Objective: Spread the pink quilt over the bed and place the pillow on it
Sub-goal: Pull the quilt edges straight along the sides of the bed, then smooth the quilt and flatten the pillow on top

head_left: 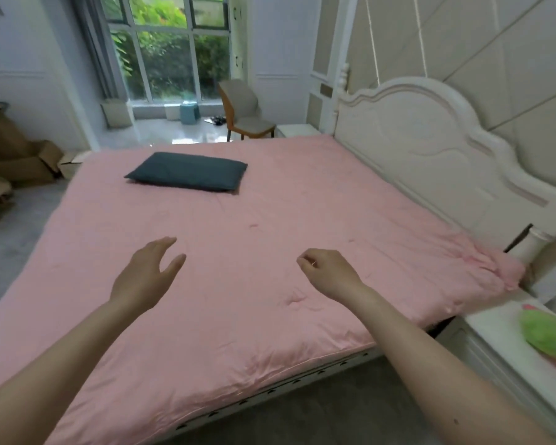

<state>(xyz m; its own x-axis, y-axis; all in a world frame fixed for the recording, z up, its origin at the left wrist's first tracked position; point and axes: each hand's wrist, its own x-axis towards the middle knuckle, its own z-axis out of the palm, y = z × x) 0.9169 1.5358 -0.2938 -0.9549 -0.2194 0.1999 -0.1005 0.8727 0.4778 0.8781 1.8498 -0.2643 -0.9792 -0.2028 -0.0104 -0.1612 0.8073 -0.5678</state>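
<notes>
Covering the whole bed (302, 366), the pink quilt (270, 239) lies flat, bunched only at the corner near the headboard (430, 149). A dark pillow (187, 171) rests on its far side. Above the quilt, the left hand (145, 274) is spread; the right hand (329, 273) hangs loosely curled, holding nothing. No writing is legible.

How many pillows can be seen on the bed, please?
1. The dark pillow lies on the pink quilt, toward the far left part of the bed, away from the headboard. No others are visible.
</notes>
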